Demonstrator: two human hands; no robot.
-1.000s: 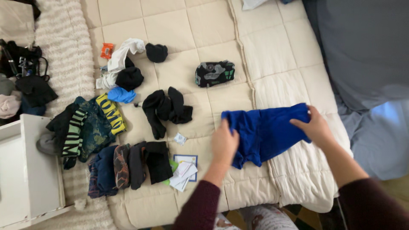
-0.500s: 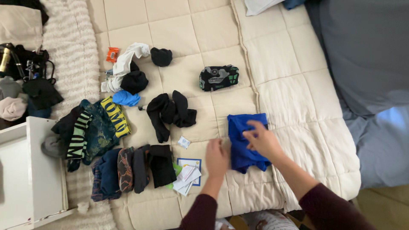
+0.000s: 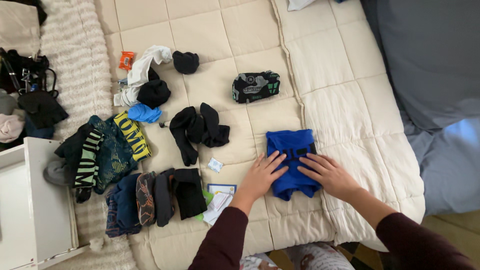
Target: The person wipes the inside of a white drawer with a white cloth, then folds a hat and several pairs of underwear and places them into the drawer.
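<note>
A folded blue garment (image 3: 291,145) lies on the cream quilted bedspread (image 3: 220,30). My left hand (image 3: 261,173) rests flat on the garment's left lower edge, fingers spread. Beside it, my right hand (image 3: 327,172) presses flat on the right lower part, fingers pointing left. Neither hand grips anything. Both arms wear dark maroon sleeves.
Black socks (image 3: 196,127) lie left of the garment, a black-and-green folded piece (image 3: 255,86) above. Folded dark underwear (image 3: 155,197) forms a row at lower left beside patterned pieces (image 3: 107,150). Paper cards (image 3: 217,200), a white drawer unit (image 3: 30,200), grey bedding (image 3: 430,60) at right.
The blue garment was spread wide between both hands a second ago; it has since been folded in half leftward, and both hands now lie flat on it.
</note>
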